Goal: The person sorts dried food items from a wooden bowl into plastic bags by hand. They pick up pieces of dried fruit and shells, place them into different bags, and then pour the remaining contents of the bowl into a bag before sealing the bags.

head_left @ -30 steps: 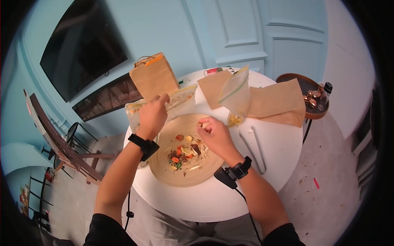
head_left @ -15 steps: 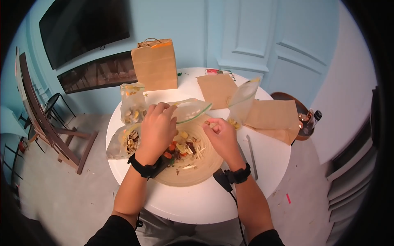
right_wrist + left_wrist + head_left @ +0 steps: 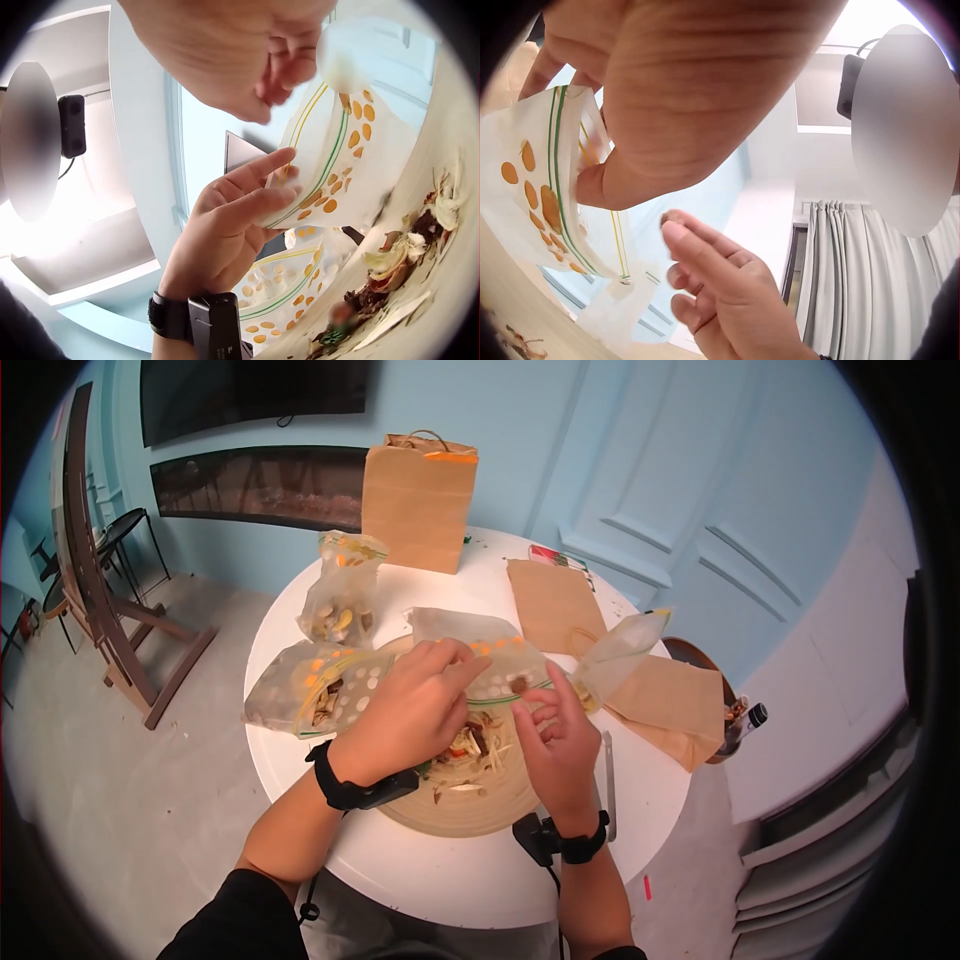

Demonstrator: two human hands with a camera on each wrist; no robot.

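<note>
My left hand [image 3: 410, 705] grips the edge of a clear zip bag [image 3: 525, 187] with orange dots and green and yellow seal lines, thumb and fingers at its mouth. The bag leans over the back of a round woven plate [image 3: 450, 820]. Close to the bag's right side, my right hand [image 3: 565, 750] pinches a small brown piece [image 3: 669, 217] between thumb and forefinger. Mixed dried pieces [image 3: 390, 277], pale strips, orange bits and dark curled ones, lie on the plate. The left hand hides part of them in the head view.
Two more filled zip bags [image 3: 345, 605] stand at the left, another zip bag [image 3: 625, 645] at the right. A brown paper bag [image 3: 420, 510] stands at the back. Flat brown paper [image 3: 665, 705] lies on the right, with metal tongs [image 3: 609, 790] near it. An easel [image 3: 85, 560] stands left.
The head view has shifted. My left hand has drawn the zip bag from the back left over the plate, toward my right hand. The right hand's fingers have spread somewhat.
</note>
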